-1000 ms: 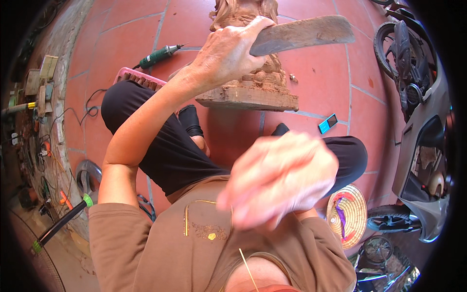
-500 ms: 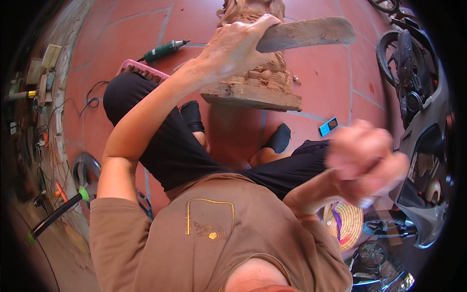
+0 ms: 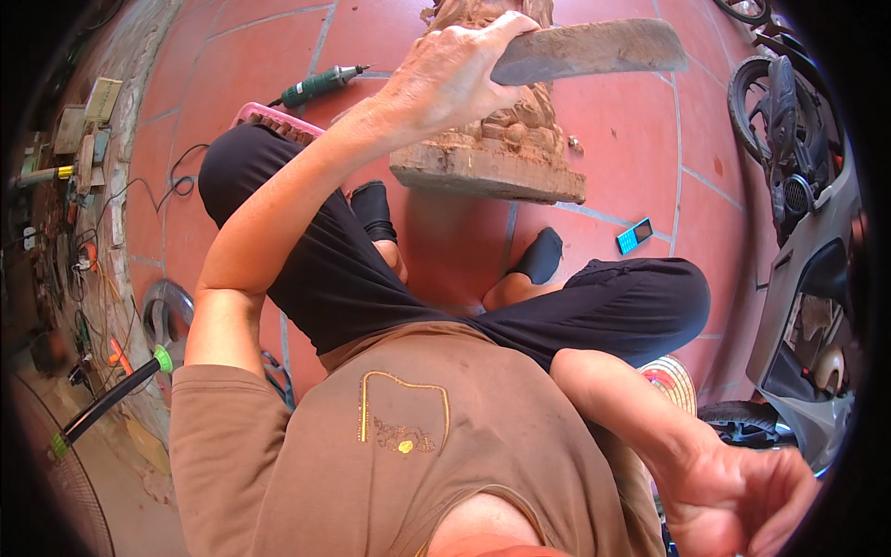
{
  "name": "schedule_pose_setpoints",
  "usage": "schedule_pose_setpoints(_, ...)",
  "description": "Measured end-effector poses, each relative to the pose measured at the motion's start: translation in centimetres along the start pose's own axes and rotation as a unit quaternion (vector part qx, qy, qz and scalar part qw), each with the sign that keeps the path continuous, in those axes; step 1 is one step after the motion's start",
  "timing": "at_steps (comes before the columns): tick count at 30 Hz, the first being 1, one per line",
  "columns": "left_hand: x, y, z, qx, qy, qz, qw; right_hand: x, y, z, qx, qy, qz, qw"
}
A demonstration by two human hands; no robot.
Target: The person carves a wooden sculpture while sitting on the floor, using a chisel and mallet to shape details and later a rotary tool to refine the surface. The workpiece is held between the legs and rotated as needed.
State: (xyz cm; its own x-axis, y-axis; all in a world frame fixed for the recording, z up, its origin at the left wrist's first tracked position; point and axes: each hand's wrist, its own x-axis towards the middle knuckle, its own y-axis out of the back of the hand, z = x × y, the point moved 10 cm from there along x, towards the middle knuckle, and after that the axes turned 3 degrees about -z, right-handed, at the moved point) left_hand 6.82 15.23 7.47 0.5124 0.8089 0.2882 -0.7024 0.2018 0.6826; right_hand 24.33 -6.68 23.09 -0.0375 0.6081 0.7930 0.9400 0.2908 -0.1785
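Fingers half-curled, your right hand sits low and right; I can't tell whether it holds anything. Farther out, your left hand, nearer the brown carving, clamps one end of a flat slab, long axis pointing rightward.

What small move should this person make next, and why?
Probably swing the right hand forward to steady the wooden carving: that hand is off to the side with curled fingers, away from the carving, while the left hand grips a flat strip that overlaps the carving in this view.
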Motion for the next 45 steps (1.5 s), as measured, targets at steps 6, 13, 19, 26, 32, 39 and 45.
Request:
schedule_pose_setpoints(6, -0.2, 0.0, -0.4, 0.005, -0.007, 0.004, 1.000, -1.8, -1.9, 5.8, 0.020, -0.032, -0.037, 0.999)
schedule_pose_setpoints(13, -0.5, -0.5, -1.0, 0.059, -0.027, 0.039, 0.997, -0.3, 1.7, 2.1, 0.056, 0.024, 0.041, 0.997)
schedule_pose_setpoints(19, -0.8, -0.1, -1.1, 0.036, -0.014, 0.032, 0.999, -3.9, 4.7, 17.8, -0.362, -0.377, 0.007, 0.852)
schedule_pose_setpoints(26, -0.8, -0.9, -1.0, 0.007, 0.006, -0.015, 1.000, -9.8, 5.1, 32.5, -0.281, -0.418, -0.025, 0.863)
schedule_pose_setpoints(32, -1.2, 1.9, -1.9, -0.096, -0.051, 0.064, 0.992, -10.0, 6.1, 31.6, -0.350, -0.345, 0.032, 0.870)
schedule_pose_setpoints(39, -2.1, 5.5, -3.3, -0.204, 0.059, 0.044, 0.976, -7.5, 7.4, 31.4, -0.281, -0.343, 0.066, 0.894)
schedule_pose_setpoints(45, -3.8, 5.8, -5.1, -0.245, 0.124, 0.022, 0.961, -8.2, 6.8, 34.4, -0.270, -0.369, 0.055, 0.888)
